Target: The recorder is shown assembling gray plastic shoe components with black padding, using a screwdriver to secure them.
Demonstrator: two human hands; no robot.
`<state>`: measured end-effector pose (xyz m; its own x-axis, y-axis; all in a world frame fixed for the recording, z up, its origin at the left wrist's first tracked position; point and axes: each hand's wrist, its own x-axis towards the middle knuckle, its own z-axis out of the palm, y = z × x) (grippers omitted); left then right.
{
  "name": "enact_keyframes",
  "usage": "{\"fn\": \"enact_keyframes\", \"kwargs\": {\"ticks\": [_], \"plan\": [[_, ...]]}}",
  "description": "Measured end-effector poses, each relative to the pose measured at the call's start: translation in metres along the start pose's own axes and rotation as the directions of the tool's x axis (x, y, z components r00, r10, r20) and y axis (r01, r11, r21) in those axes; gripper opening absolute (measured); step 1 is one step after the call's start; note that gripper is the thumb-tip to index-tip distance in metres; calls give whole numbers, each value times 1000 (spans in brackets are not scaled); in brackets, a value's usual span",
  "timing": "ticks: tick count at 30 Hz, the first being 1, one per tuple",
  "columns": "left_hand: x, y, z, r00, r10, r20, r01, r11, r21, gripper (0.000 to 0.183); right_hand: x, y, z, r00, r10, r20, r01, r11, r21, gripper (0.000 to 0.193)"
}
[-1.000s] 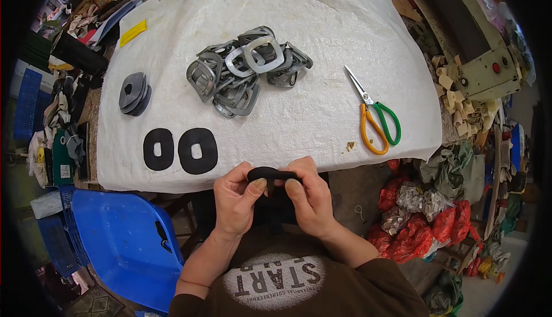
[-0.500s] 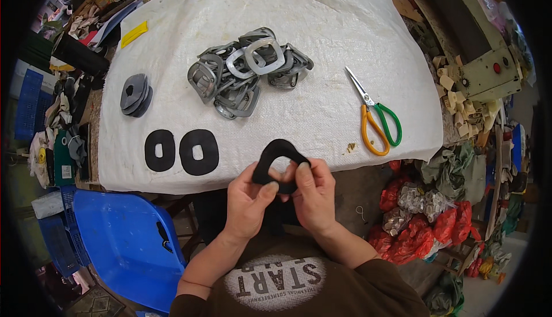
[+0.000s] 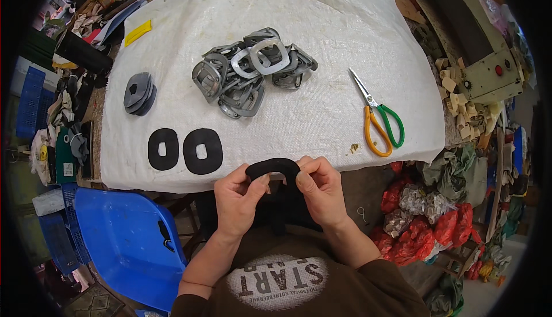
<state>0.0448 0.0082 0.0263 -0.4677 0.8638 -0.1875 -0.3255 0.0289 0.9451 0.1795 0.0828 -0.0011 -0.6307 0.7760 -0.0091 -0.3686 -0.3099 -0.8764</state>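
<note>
A black ring-shaped pad [image 3: 275, 165] is stretched between my two hands at the table's front edge, bent into an arch. My left hand [image 3: 238, 196] pinches its left end between thumb and fingers. Its right end sits in the pinch of my right hand [image 3: 319, 189]. The pad's lower part is hard to make out against the dark background. Two similar black pads with squarish holes, one on the left [image 3: 163, 149] and one beside it [image 3: 202, 152], lie flat on the white cloth [image 3: 322, 121]. Farther back is a pile of grey metal frames [image 3: 253, 71].
Scissors [image 3: 376, 114] with one orange and one green handle lie at the right. Stacked grey pads [image 3: 140, 94] and a yellow strip [image 3: 137, 33] are at the left. A blue plastic tub [image 3: 123, 242] stands below the table's left side; red bags [image 3: 411, 237] sit at the lower right.
The black pad has tipped from showing its open hole to an edge-on arch. My hands have spread slightly apart. The whole view has shifted a little.
</note>
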Motion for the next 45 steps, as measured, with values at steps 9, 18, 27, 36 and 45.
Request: {"fn": "enact_keyframes", "kwargs": {"ticks": [9, 18, 27, 36, 45], "plan": [[-1, -10, -6, 999, -17, 52, 25, 985, -170, 15, -6, -6, 15, 984, 174, -26, -164, 962, 216, 17], [-4, -8, -11, 982, 9, 188, 31, 977, -210, 19, -11, -4, 15, 960, 211, 187, -277, 822, 498, 23], [2, 0, -6, 986, 0, 167, 39, 971, -234, 19, -8, -3, 12, 983, 173, 65, -184, 932, 312, 20], [0, 0, -9, 994, 30, 103, -27, 999, -33, 13, -6, -6, 17, 999, -21, -34, 20, 999, -37, 14], [-5, 0, -6, 969, 162, 186, -170, 985, 29, 17, -8, -2, 8, 956, 136, 260, -247, 851, 463, 15]]}}
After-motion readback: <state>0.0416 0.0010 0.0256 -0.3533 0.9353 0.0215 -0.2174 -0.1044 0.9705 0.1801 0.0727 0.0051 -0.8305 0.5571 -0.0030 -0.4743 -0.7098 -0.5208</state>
